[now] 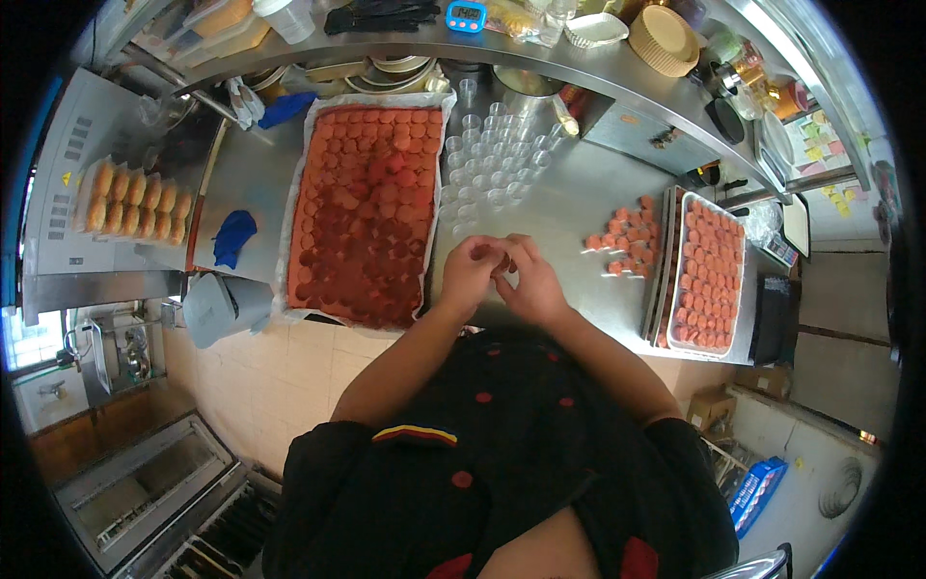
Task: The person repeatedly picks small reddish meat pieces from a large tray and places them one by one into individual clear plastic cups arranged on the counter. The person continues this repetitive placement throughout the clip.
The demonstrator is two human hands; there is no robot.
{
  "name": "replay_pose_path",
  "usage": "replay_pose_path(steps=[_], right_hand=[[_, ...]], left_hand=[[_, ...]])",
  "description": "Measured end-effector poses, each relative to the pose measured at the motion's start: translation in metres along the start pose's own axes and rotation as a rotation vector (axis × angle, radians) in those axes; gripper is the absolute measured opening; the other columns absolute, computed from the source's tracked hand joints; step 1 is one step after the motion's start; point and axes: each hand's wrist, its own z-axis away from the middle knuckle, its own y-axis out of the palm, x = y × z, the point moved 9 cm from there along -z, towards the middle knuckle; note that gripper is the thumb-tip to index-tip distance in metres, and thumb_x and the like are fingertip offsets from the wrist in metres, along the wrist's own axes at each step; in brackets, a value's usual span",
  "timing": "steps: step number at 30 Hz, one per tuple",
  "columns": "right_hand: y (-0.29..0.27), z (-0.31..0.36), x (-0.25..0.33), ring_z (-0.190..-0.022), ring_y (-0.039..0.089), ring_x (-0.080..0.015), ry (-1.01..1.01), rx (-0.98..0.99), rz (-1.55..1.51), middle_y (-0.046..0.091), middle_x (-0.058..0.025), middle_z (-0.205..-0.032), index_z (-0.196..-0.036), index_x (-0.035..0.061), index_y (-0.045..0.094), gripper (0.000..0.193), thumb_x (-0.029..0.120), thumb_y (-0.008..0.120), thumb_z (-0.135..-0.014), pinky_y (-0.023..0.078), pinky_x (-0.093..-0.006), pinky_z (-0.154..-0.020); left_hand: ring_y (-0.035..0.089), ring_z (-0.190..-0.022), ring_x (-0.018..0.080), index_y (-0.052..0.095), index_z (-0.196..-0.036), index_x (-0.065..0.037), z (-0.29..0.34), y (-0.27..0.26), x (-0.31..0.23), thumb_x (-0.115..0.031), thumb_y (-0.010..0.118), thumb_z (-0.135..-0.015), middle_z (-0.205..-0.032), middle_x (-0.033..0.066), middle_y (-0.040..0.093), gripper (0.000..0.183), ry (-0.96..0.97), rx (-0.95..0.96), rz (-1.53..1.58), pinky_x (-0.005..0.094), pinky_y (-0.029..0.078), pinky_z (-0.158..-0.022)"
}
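Note:
My left hand (469, 273) and my right hand (532, 282) meet above the near edge of the steel counter. Their fingertips are pinched together around a small dark-red piece (497, 259), mostly hidden by the fingers. Left of them lies a large sheet of red sponge cake (362, 207) on white paper, marked all over with round cuts. Beyond my hands stand rows of small clear plastic cups (497, 159). To the right, a loose group of small red cake rounds (627, 234) rests on the counter. A tray (677, 340) farther right holds many similar rounds.
A shelf (540, 58) with a blue timer (466, 16), paper liners and jars spans the back. Packed buns (133, 201) stand at far left, near a blue cloth (234, 238) and a grey bin (227, 307). A metal pot (526, 89) sits behind the cups.

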Motion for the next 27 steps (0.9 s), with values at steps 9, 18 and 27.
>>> replay_pose_path(steps=[9,18,27], right_hand=[[-0.003,0.002,-0.029,-0.093,0.069,-0.0316,0.107,-0.013,0.051,0.058,-0.0153,-0.127,-0.133,0.0110,0.055,0.059,0.003,0.078,-0.079,0.059,-0.0415,-0.081],[-0.015,0.017,-0.075,-0.106,0.067,-0.0356,0.138,-0.019,0.032,0.061,-0.0162,-0.129,-0.127,0.0100,0.062,0.050,0.005,0.078,-0.080,0.059,-0.0425,-0.089],[-0.068,0.081,-0.276,-0.135,0.048,-0.0380,0.511,0.086,0.842,0.052,-0.0115,-0.146,-0.138,0.0169,0.060,0.053,0.034,0.077,-0.090,0.042,-0.0502,-0.113]], left_hand=[[0.069,-0.092,0.0173,0.063,-0.117,0.001,-0.020,0.002,0.020,-0.003,0.064,-0.098,-0.107,0.0090,0.071,0.019,0.131,-0.106,-0.418,0.0325,0.056,-0.083],[0.071,-0.095,0.0213,0.070,-0.120,-0.003,-0.032,0.016,0.040,-0.019,0.073,-0.094,-0.111,0.0103,0.075,0.031,0.150,0.034,-0.515,0.0354,0.056,-0.088],[0.072,-0.102,0.0256,0.073,-0.120,-0.005,-0.036,-0.097,0.035,-0.023,0.070,-0.094,-0.114,0.0133,0.075,0.032,0.092,-0.237,-0.823,0.0366,0.056,-0.091]])
